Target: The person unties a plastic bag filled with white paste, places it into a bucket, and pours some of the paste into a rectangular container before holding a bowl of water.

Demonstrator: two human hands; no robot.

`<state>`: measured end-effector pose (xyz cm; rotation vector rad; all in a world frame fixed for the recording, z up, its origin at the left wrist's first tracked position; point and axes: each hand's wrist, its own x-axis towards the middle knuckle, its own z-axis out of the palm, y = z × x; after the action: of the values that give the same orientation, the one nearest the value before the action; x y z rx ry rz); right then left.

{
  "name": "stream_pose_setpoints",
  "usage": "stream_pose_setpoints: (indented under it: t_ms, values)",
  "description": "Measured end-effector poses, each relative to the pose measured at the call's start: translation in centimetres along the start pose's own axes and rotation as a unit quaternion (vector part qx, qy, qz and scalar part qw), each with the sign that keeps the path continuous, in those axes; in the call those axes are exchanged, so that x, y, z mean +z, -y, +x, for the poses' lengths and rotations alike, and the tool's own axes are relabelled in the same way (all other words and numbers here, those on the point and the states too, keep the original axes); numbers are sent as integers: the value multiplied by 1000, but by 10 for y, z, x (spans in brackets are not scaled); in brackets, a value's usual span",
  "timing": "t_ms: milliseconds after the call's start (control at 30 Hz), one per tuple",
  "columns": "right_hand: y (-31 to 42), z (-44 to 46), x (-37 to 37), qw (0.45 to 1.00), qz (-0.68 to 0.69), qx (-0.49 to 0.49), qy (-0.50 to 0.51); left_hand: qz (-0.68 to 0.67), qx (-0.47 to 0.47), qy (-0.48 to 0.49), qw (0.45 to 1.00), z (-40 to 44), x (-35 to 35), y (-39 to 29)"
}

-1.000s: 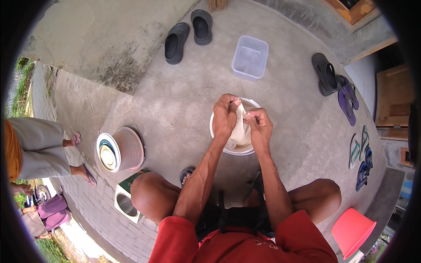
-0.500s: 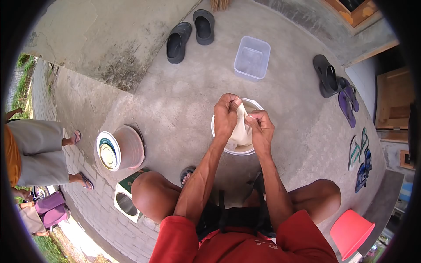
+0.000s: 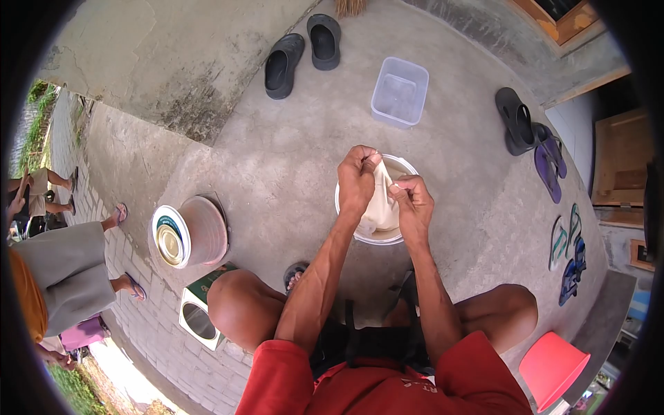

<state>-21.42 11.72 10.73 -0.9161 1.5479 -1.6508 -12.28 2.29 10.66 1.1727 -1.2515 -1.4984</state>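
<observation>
A cream-coloured cloth [image 3: 381, 205] hangs between my two hands over a round white bucket [image 3: 391, 241] on the concrete floor. My left hand [image 3: 358, 181] pinches the cloth's upper left edge, its fingers closed. On the other side my right hand [image 3: 413, 200] pinches the cloth a little lower, fingers closed too. The lower part of the cloth reaches down inside the bucket, where cloudy liquid seems to show. My hands hide part of the bucket's rim.
A clear plastic box [image 3: 400, 93] stands beyond the bucket. Left are a lidded tub [image 3: 205, 232] and a green-and-white box [image 3: 200, 315]. Dark clogs [image 3: 284, 66], purple sandals [image 3: 548, 169] and a red basin [image 3: 553, 369] lie around. People stand at the far left.
My hands keep their hold on the cloth with hardly any movement. At the far left the person in grey shorts has shifted, and another person's legs have come into view behind.
</observation>
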Motion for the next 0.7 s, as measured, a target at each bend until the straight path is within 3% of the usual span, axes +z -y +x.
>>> stream_pose_setpoints:
  t_ms: [700]
  values:
    - [-3,-3,1,1000,8,-11,-2,-33,-19,-10,999,3,-1,-2]
